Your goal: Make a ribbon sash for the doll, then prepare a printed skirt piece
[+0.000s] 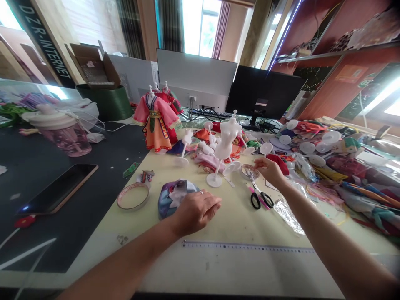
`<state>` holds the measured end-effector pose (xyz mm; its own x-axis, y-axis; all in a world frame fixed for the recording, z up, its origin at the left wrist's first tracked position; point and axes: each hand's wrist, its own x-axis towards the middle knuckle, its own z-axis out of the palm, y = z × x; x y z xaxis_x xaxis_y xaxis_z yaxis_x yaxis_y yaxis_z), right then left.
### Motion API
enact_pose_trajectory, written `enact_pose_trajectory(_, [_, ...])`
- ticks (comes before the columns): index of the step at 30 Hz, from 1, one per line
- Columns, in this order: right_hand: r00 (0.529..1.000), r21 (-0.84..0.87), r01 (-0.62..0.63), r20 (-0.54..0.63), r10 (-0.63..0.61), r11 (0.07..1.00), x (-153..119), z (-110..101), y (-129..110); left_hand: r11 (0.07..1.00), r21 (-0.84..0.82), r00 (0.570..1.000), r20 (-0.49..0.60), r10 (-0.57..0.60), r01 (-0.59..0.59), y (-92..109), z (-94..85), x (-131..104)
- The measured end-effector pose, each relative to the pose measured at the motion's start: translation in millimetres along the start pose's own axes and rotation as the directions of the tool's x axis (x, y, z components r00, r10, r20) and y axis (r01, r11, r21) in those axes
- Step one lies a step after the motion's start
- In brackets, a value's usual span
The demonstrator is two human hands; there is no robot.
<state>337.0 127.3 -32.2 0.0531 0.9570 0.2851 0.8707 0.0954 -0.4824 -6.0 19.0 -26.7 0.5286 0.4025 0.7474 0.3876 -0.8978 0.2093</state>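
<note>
My left hand [196, 210] rests palm down on the yellow mat, its fingers curled over the edge of a small blue and purple doll garment [170, 197]. My right hand [270, 170] reaches out to a small tape roll [248, 171] and touches its rim with the fingertips. Black-handled scissors [261, 196] lie just below that hand. A bare white doll mannequin on a stand [223, 146] rises between my two hands. A larger clear tape roll [133, 196] lies left of the garment.
A dressed pink and orange doll mannequin [155, 123] stands at the back. Piles of doll clothes and white stand bases [308, 147] cover the right side. A phone [59, 189] and a pink bottle [61, 131] lie left. A ruler [250, 247] runs along the front.
</note>
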Motion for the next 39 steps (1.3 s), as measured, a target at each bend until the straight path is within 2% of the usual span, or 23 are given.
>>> enact_pose_trajectory(11, [0.998, 0.088, -0.055, -0.032, 0.058, 0.995, -3, 10, 5, 1.000, 0.003, 1.000, 0.004, 0.001, -0.001, 0, 0.6, -1])
enact_pose_trajectory(20, [0.991, 0.048, 0.091, -0.105, -0.086, 0.995, -38, 5, 8, 1.000, -0.001, 1.000, 0.011, 0.013, -0.013, -1, 3.0, -1])
enact_pose_trajectory(26, [0.967, -0.045, 0.183, -0.173, -0.188, 0.982, -43, 8, 4, 1.000, -0.011, 1.000, 0.008, -0.003, 0.003, -2, 3.0, -2])
enact_pose_trajectory(39, [0.964, -0.104, 0.168, -0.191, -0.185, 0.980, -36, 0, -3, 1.000, 0.001, 1.000, 0.020, -0.001, 0.001, -1, 1.5, -1])
